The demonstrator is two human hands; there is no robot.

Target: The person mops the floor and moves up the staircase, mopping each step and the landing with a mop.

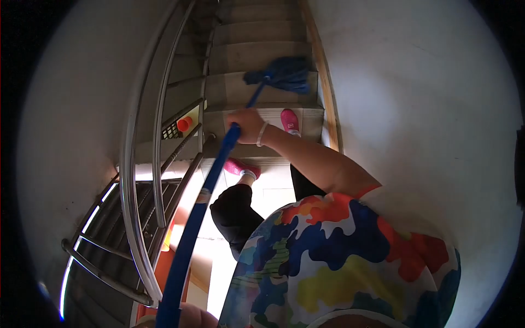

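A mop with a blue handle (188, 232) slants from the bottom edge up to its dark blue mop head (287, 75), which rests on a stair step in front of me. My right hand (248, 124), a pale band on its wrist, is closed around the handle's upper part. At the bottom edge my left hand (196, 316) is partly cut off by the frame; it is wrapped about the lower end of the handle. My pink shoes (290, 120) stand apart, the right one on a step and the left one lower down.
Stairs (257, 33) climb ahead, with a wooden skirting strip (324, 71) and a pale wall on the right. A metal handrail (130, 164) runs along the left. Beyond the railing are a descending flight (117, 229) and a red round object (184, 123).
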